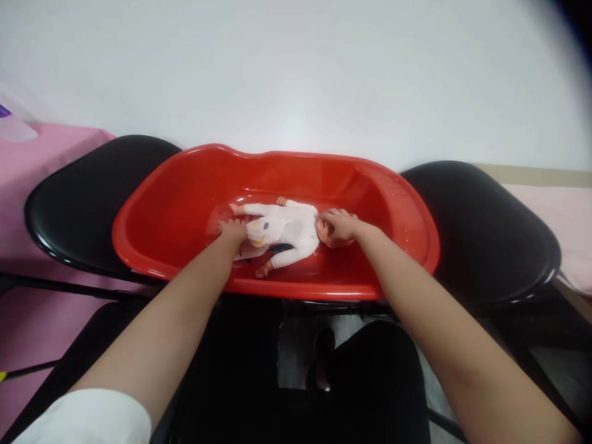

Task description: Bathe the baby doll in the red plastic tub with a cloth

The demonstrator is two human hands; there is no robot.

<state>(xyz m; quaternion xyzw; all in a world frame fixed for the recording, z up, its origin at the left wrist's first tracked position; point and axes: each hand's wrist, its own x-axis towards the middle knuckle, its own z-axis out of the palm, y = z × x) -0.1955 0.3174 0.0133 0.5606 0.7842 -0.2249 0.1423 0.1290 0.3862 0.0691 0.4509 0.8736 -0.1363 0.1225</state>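
Observation:
A baby doll [303, 231] with a white cloth body lies on its back in a red baby bathtub [160, 185], its head toward the right. My right hand [340, 223] curves over the doll's head and covers part of it. At the doll's lower body, my left hand [232, 230] is closed on a pale cloth [266, 230] with yellow and grey prints, which lies over the doll's belly and one leg. One doll foot shows beyond my left hand, and the near doll arm reaches toward the tub's front wall. The fingertips of my left hand are blurred.
The tub rests across black chair seats, one at the left [87, 203] and one at the right [494, 234]. A white wall [296, 80] rises behind. Pink cloth [69, 148] covers a surface at the left; paler pink fabric [555, 216] lies at the right. My legs are below.

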